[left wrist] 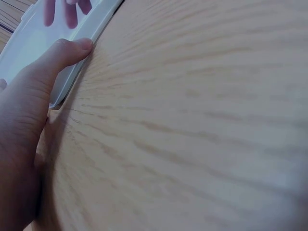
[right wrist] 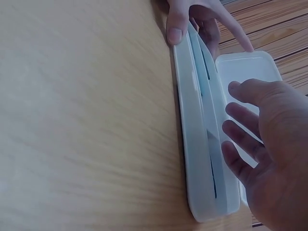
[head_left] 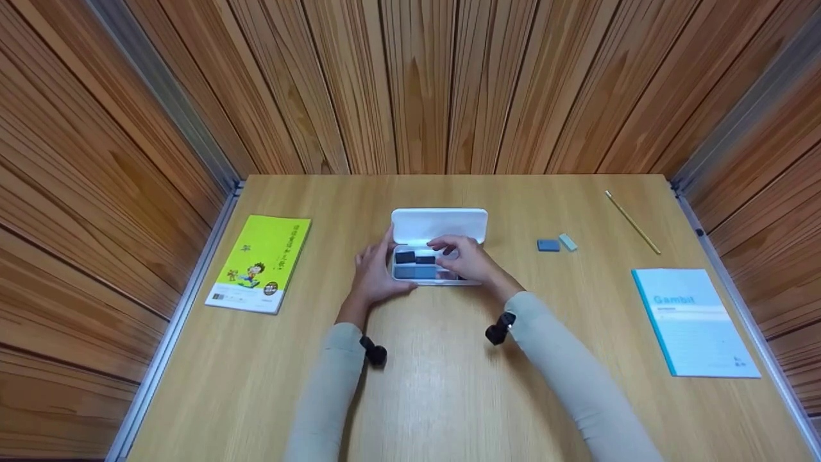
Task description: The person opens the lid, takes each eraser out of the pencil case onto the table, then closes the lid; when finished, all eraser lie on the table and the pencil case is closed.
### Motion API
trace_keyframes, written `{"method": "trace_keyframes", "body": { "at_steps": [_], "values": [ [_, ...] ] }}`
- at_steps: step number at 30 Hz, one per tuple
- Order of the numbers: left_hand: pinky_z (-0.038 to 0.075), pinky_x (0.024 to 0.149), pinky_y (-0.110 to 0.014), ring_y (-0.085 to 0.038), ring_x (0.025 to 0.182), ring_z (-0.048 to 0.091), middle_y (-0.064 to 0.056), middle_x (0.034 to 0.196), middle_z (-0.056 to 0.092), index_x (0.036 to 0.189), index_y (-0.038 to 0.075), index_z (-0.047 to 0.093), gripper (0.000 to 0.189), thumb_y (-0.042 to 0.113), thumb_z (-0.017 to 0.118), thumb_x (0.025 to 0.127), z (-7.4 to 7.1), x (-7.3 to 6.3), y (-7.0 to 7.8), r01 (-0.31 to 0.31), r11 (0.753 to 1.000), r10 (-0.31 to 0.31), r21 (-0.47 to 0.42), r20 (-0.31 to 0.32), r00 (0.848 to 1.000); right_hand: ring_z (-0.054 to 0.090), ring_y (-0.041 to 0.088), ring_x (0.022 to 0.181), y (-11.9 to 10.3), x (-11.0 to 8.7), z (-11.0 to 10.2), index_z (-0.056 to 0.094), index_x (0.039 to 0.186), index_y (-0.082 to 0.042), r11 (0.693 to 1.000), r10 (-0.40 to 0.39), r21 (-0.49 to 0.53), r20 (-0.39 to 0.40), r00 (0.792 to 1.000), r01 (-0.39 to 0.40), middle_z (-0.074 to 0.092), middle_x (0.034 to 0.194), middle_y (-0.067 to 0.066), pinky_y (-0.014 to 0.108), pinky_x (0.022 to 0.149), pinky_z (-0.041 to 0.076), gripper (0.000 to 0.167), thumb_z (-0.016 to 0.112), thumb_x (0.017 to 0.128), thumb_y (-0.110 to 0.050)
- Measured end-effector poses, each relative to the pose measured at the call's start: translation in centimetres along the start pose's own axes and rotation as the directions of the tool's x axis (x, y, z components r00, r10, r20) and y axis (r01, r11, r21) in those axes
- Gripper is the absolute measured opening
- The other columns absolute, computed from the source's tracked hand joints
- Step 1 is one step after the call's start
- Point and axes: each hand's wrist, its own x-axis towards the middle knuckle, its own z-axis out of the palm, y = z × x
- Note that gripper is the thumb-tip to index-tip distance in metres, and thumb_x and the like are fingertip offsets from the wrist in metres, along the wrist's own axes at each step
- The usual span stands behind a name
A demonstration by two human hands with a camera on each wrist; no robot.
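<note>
A white pencil case (head_left: 449, 283) lies on the table with its lid (head_left: 440, 224) raised at the back. My left hand (head_left: 375, 276) grips its left end, thumb on the front edge and fingers reaching round toward the lid. Over the right half of the case is my right hand (head_left: 473, 260), holding nothing; its fingers are spread and loosely bent in the right wrist view. Inside the case sit two small dark blocks (head_left: 405, 257) at the left, with a longer blue-grey piece (head_left: 415, 273) in front of them. My right hand hides part of the interior.
Right of the case lie a blue eraser (head_left: 548, 245) and a pale green eraser (head_left: 568, 242). A pencil (head_left: 632, 222) lies farther right, behind a light-blue notebook (head_left: 696, 327). At the left is a yellow-green book (head_left: 260, 260). Wood-panelled walls (head_left: 417, 90) border the table.
</note>
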Motion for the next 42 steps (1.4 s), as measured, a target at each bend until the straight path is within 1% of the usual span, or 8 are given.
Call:
{"method": "trace_keyframes", "body": {
  "at_steps": [7, 13, 16, 23, 28, 33, 37, 42],
  "values": [
    [0.021, 0.133, -0.063, -0.035, 0.151, 0.048, -0.007, 0.163, 0.063, 0.183, 0.033, 0.012, 0.14, 0.057, 0.1, 0.076, 0.0, -0.1, 0.0, -0.004, 1.0, 0.004, 0.004, 0.0, 1.0, 0.066, 0.037, 0.137, 0.1, 0.5, 0.8, 0.069, 0.153, -0.011, 1.0, 0.014, 0.015, 0.006, 1.0, -0.014, 0.073, 0.152, 0.015, 0.056, 0.119, 0.055, 0.044, 0.072, 0.109, -0.011],
    [0.023, 0.13, -0.062, -0.035, 0.151, 0.049, -0.006, 0.162, 0.064, 0.183, 0.033, 0.01, 0.141, 0.057, 0.1, 0.076, 0.0, 0.0, -0.1, -0.001, 1.0, 0.001, 0.012, 0.0, 1.0, 0.066, 0.036, 0.14, 0.6, 0.8, 1.3, 0.069, 0.154, -0.014, 1.0, 0.022, 0.019, 0.012, 1.0, -0.022, 0.072, 0.152, 0.015, 0.057, 0.128, 0.048, 0.045, 0.07, 0.11, -0.01],
    [0.023, 0.13, -0.062, -0.034, 0.151, 0.049, -0.006, 0.162, 0.064, 0.183, 0.033, 0.01, 0.141, 0.057, 0.099, 0.076, 0.0, 0.0, -0.1, 0.004, 1.0, -0.004, 0.016, 0.002, 1.0, 0.066, 0.035, 0.139, 0.7, 0.9, 1.5, 0.069, 0.154, -0.013, 0.999, 0.03, 0.03, 0.003, 1.0, -0.03, 0.073, 0.15, 0.016, 0.057, 0.128, 0.048, 0.045, 0.07, 0.109, -0.008],
    [0.025, 0.127, -0.062, -0.035, 0.146, 0.052, -0.008, 0.162, 0.064, 0.183, 0.03, 0.012, 0.142, 0.054, 0.1, 0.075, 0.0, 0.1, 0.0, -0.003, 1.0, 0.003, 0.007, 0.009, 1.0, 0.071, 0.037, 0.134, 0.4, 1.1, 2.0, 0.071, 0.149, -0.004, 1.0, 0.008, 0.023, -0.009, 1.0, -0.008, 0.076, 0.144, 0.022, 0.057, 0.125, 0.05, 0.043, 0.07, 0.106, -0.002],
    [0.023, 0.13, -0.063, -0.036, 0.147, 0.051, -0.007, 0.163, 0.064, 0.183, 0.031, 0.011, 0.142, 0.054, 0.1, 0.075, 0.0, 0.1, -0.1, 0.0, 1.0, 0.0, 0.008, 0.008, 1.0, 0.068, 0.037, 0.131, 0.3, 1.2, 2.1, 0.071, 0.151, -0.008, 1.0, 0.021, 0.001, 0.003, 1.0, -0.021, 0.075, 0.145, 0.021, 0.057, 0.124, 0.051, 0.045, 0.071, 0.106, -0.003],
    [0.022, 0.131, -0.063, -0.036, 0.148, 0.051, -0.008, 0.163, 0.064, 0.183, 0.032, 0.011, 0.141, 0.055, 0.099, 0.075, 0.0, 0.1, 0.0, 0.004, 1.0, -0.004, 0.008, 0.014, 1.0, 0.063, 0.036, 0.131, 0.4, 1.3, 2.2, 0.071, 0.154, -0.015, 0.999, 0.035, -0.024, 0.025, 0.999, -0.035, 0.069, 0.145, 0.02, 0.056, 0.122, 0.049, 0.047, 0.072, 0.107, -0.007],
    [0.023, 0.13, -0.063, -0.036, 0.147, 0.051, -0.008, 0.162, 0.065, 0.183, 0.031, 0.011, 0.141, 0.055, 0.098, 0.075, 0.0, 0.1, 0.0, 0.004, 1.0, -0.004, 0.011, 0.012, 1.0, 0.059, 0.032, 0.123, 0.5, 1.2, 2.3, 0.07, 0.155, -0.018, 0.998, 0.019, -0.067, 0.026, 0.999, -0.017, 0.063, 0.139, 0.019, 0.049, 0.114, 0.049, 0.048, 0.071, 0.108, -0.011],
    [0.024, 0.129, -0.064, -0.036, 0.146, 0.053, -0.008, 0.16, 0.066, 0.183, 0.029, 0.012, 0.142, 0.053, 0.099, 0.074, 0.0, 0.2, 0.0, -0.002, 1.0, 0.002, 0.017, 0.006, 1.0, 0.056, 0.029, 0.119, 0.4, 1.2, 2.4, 0.069, 0.157, -0.02, 0.997, 0.014, -0.074, 0.023, 1.0, -0.012, 0.058, 0.136, 0.019, 0.043, 0.107, 0.047, 0.051, 0.072, 0.107, -0.01]
  ]
}}
